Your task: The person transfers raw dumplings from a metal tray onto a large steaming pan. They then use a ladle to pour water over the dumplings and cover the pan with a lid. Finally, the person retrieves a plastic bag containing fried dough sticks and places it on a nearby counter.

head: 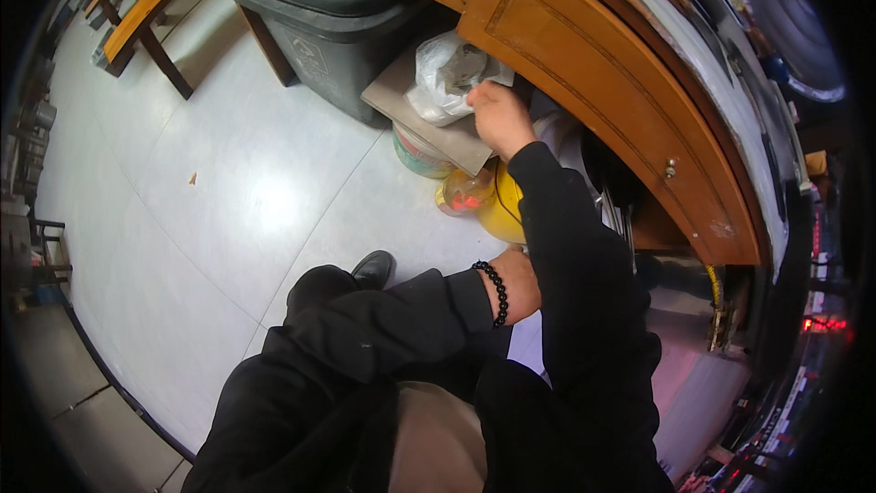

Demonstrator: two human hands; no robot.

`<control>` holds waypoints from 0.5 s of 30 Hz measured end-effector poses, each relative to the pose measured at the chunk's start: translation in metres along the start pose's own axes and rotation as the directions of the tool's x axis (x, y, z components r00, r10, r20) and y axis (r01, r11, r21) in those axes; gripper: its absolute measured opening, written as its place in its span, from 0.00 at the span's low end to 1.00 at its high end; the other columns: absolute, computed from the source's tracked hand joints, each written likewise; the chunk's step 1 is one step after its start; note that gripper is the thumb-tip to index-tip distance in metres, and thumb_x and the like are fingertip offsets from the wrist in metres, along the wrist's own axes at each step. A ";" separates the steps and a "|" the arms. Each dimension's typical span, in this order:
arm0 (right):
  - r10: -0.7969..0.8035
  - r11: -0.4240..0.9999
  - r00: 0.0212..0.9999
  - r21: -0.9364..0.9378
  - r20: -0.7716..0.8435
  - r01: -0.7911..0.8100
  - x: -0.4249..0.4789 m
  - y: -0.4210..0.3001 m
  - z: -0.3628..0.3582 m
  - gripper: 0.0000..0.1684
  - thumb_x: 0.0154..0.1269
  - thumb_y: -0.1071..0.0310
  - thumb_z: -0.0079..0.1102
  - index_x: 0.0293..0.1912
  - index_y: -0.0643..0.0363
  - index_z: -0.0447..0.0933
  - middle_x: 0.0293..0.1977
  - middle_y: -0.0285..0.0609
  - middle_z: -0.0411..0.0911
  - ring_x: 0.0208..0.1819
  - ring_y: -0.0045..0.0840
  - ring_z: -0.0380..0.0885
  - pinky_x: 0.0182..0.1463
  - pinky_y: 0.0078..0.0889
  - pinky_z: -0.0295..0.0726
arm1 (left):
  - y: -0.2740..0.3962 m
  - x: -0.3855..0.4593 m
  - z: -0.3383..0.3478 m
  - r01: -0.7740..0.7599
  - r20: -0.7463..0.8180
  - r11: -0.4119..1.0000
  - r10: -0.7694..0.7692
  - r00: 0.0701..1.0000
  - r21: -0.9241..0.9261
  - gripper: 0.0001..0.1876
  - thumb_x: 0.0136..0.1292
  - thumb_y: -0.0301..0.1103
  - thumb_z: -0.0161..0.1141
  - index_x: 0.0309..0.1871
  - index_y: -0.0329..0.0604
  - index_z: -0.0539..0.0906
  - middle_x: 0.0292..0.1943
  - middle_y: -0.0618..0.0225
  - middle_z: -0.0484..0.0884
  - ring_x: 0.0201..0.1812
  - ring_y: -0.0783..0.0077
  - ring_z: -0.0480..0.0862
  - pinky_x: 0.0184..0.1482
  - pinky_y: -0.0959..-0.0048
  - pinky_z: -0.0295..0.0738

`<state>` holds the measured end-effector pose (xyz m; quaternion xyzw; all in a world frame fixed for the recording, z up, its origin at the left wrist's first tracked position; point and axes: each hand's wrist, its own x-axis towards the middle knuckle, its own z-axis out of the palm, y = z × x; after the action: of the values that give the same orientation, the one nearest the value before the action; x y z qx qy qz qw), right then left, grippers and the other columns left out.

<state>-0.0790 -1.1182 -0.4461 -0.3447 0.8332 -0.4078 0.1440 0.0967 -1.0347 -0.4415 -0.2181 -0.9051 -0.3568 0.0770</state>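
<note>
My right hand (503,118) reaches under the counter with its fingers curled on the edge of a white plastic bag (438,96). The bag's mouth gapes, and something greyish shows inside, too dim to name. It rests on a flat square board (390,99), which lies on top of a round tub (417,154) with coloured sides. Lower down, my left hand (518,287), with a black bead bracelet at the wrist, is partly hidden behind my right forearm; its fingers cannot be made out. A yellow container (503,212) and a clear plastic bottle (465,193) are just beyond it on the floor.
A grey lidded bin (321,27) stands left of the board, partly under the counter. The orange wooden cabinet door (602,82) overhangs my right arm. A wooden bench (154,7) is at the far left. My black shoe (374,270) is on the tiled floor (205,233).
</note>
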 end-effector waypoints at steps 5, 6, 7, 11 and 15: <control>0.151 0.856 0.983 0.484 0.108 -0.184 -0.007 0.006 0.013 0.07 0.65 0.74 0.48 0.39 0.61 0.75 0.21 0.31 0.67 0.19 0.12 0.60 0.22 0.20 0.58 | 0.004 0.006 0.004 -0.050 -0.115 0.942 0.012 0.993 -0.333 0.20 0.73 0.35 0.46 0.64 0.41 0.75 0.64 0.59 0.75 0.64 0.62 0.73 0.67 0.67 0.65; 0.235 0.777 0.959 0.562 0.156 -0.282 -0.016 -0.015 0.004 0.07 0.64 0.74 0.47 0.40 0.61 0.75 0.20 0.31 0.67 0.18 0.12 0.58 0.20 0.20 0.57 | 0.000 0.002 0.010 -0.045 -0.115 0.952 0.011 0.993 -0.302 0.20 0.73 0.35 0.46 0.64 0.42 0.74 0.64 0.59 0.75 0.64 0.62 0.73 0.67 0.68 0.65; 0.312 0.684 0.928 0.629 0.206 -0.369 -0.025 -0.031 -0.006 0.08 0.64 0.75 0.47 0.41 0.61 0.74 0.20 0.30 0.66 0.16 0.12 0.57 0.19 0.19 0.55 | -0.005 -0.002 0.030 0.020 -0.107 0.964 -0.050 0.993 -0.266 0.18 0.70 0.36 0.49 0.60 0.43 0.77 0.58 0.61 0.78 0.59 0.62 0.76 0.62 0.67 0.68; 0.371 0.517 0.904 0.761 0.212 -0.391 -0.048 -0.036 -0.034 0.10 0.63 0.76 0.45 0.43 0.61 0.72 0.19 0.31 0.65 0.14 0.12 0.55 0.16 0.18 0.53 | 0.003 -0.002 0.023 0.063 0.240 0.996 -0.075 0.968 0.059 0.16 0.60 0.35 0.58 0.51 0.46 0.83 0.48 0.62 0.84 0.49 0.62 0.83 0.52 0.61 0.73; 0.336 0.465 0.924 0.821 0.181 -0.330 -0.069 -0.040 -0.049 0.10 0.63 0.77 0.45 0.44 0.62 0.71 0.18 0.32 0.65 0.14 0.13 0.56 0.16 0.19 0.54 | 0.019 0.002 -0.029 -0.037 0.463 0.970 -0.082 0.883 0.242 0.10 0.51 0.36 0.63 0.37 0.47 0.87 0.37 0.63 0.86 0.43 0.63 0.85 0.47 0.60 0.73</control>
<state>-0.0370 -1.0590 -0.3872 -0.0627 0.5854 -0.7212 0.3650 0.1026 -1.0413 -0.4079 -0.2760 -0.9361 -0.1803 -0.1224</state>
